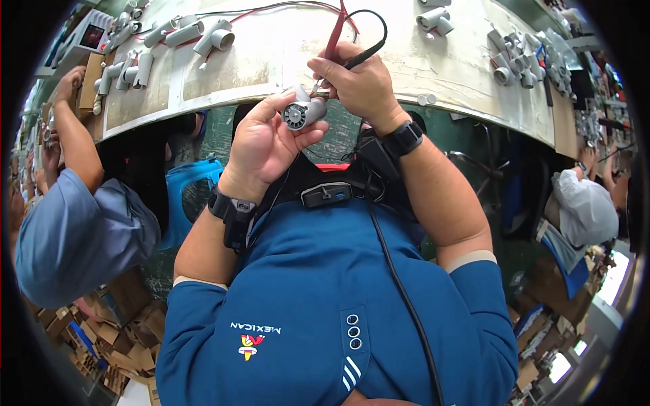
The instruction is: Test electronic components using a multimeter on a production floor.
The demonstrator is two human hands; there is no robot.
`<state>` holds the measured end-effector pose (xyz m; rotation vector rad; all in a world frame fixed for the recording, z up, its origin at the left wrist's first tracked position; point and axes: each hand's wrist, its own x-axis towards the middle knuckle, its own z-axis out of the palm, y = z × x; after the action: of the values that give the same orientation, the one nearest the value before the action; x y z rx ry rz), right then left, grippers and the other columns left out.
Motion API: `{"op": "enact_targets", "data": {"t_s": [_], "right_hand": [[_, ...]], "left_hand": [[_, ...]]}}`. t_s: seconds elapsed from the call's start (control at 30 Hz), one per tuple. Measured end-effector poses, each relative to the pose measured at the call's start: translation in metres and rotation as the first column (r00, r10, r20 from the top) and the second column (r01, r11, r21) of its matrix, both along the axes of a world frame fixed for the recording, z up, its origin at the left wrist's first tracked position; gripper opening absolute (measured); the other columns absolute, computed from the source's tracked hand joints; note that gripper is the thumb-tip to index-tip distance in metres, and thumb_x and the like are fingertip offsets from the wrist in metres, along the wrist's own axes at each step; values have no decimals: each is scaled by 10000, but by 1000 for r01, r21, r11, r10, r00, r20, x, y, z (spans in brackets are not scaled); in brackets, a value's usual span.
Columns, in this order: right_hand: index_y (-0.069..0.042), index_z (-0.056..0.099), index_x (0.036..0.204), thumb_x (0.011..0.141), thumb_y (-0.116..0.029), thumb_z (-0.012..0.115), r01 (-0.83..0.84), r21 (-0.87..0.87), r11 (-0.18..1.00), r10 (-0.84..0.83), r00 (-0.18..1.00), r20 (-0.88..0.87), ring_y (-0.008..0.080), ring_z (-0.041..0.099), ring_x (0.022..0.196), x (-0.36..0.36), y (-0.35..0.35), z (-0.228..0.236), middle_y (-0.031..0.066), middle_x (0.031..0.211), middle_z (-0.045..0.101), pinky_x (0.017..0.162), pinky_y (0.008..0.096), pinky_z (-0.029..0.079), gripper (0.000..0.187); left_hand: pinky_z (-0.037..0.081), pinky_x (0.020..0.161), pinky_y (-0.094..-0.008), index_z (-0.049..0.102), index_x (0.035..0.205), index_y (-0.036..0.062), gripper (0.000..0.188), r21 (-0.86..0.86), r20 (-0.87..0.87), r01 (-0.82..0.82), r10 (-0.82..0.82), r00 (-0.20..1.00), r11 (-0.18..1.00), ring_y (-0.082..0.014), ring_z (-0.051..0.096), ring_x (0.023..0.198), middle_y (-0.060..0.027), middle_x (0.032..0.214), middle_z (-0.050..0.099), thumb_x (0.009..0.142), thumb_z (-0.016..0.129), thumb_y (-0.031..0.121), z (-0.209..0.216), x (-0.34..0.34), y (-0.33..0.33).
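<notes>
My left hand (263,143) is closed around a grey plastic tube housing (314,111) with a side branch. A small dark fan wheel (295,116) shows in its round end, facing me. Just right of it, my right hand (365,82) grips a red test probe (334,42) and a black test probe (363,58) together. Their tips point down at the back of the housing, where thin wires show; whether they touch metal there I cannot tell. Both hands are over the near edge of the worktable (271,68).
Several similar grey housings (189,32) with red wires lie at the table's far left, others (518,64) on the right. Two small white caps (426,99) sit near the edge. A blue stool (186,196) and a co-worker's arm (78,135) are left; another person (586,210) is right.
</notes>
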<state>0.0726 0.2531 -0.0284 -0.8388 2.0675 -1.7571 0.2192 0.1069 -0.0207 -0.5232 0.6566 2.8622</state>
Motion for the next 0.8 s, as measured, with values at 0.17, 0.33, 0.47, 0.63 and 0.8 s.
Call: {"op": "enact_targets", "data": {"t_s": [0.17,0.33,0.47,0.63,0.8], "right_hand": [[4,725,963,953,-183,749,33,26,999,-33,999,-26,57,598,600,0,-2,1,38,779,715,528,222,474,188],[-3,729,969,948,-186,756,49,23,999,-47,998,-52,60,601,598,-1,-4,-2,40,774,718,530,228,478,187],[-10,733,968,939,-201,768,51,29,998,-49,995,-91,68,613,603,0,-4,-3,40,761,717,536,237,485,196],[-18,736,961,929,-218,777,76,68,995,-63,984,-167,80,624,603,0,-5,-1,46,747,717,538,248,490,207],[-26,737,950,927,-238,777,86,85,993,-66,974,-215,94,645,635,4,-5,-1,46,745,721,572,260,502,217]], "left_hand": [[652,800,-416,553,1264,-84,383,-13,-9,8,-8,1000,1000,-363,741,912,-225,1084,709,1056,525,236,0,-2,-1],[651,796,-418,556,1261,-78,381,12,-14,9,-8,1000,1000,-361,742,905,-229,1085,710,1051,532,239,-1,-3,-3],[651,784,-417,560,1258,-70,375,7,-13,1,-1,1000,1000,-360,743,897,-228,1082,711,1045,542,238,-2,-4,-4],[651,776,-416,568,1250,-61,369,16,-8,-2,2,1000,1000,-361,744,888,-219,1074,715,1039,553,241,-1,-4,-8],[651,775,-417,581,1233,-55,360,16,-6,-2,2,1000,1000,-360,745,887,-212,1064,719,1036,562,246,-3,-5,-9]]}}
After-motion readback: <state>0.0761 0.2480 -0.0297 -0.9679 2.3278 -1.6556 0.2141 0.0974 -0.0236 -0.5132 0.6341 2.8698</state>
